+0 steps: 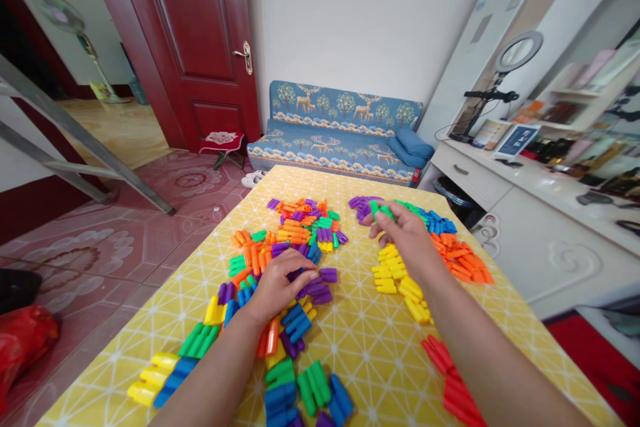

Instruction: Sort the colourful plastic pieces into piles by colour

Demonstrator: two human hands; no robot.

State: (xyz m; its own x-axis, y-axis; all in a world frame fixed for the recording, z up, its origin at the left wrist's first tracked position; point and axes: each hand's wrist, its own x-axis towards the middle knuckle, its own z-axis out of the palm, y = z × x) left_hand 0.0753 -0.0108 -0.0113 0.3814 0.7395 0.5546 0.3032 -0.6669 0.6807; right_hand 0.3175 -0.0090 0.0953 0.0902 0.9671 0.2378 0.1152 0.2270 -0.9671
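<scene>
My right hand (pixel 407 233) pinches a green ribbed plastic block (pixel 383 211) above the far right part of the table. Below it lie yellow blocks (pixel 390 270), with purple blocks (pixel 361 207) just beyond its fingertips. My left hand (pixel 283 283) reaches into a mixed heap of coloured blocks on the left. Its fingers curl towards the thumb over purple blocks (pixel 317 288); what they grip, if anything, is hidden. Blue blocks (pixel 299 321) and orange blocks (pixel 293 233) lie around this hand.
Sorted by colour on the right are blue (pixel 440 221), orange (pixel 463 259) and red blocks (pixel 457 390). A yellow patterned cloth (pixel 360 347) covers the table. Beyond stand a blue sofa (pixel 330 137) and a white cabinet (pixel 550 240); a metal ladder (pixel 85 140) is at left.
</scene>
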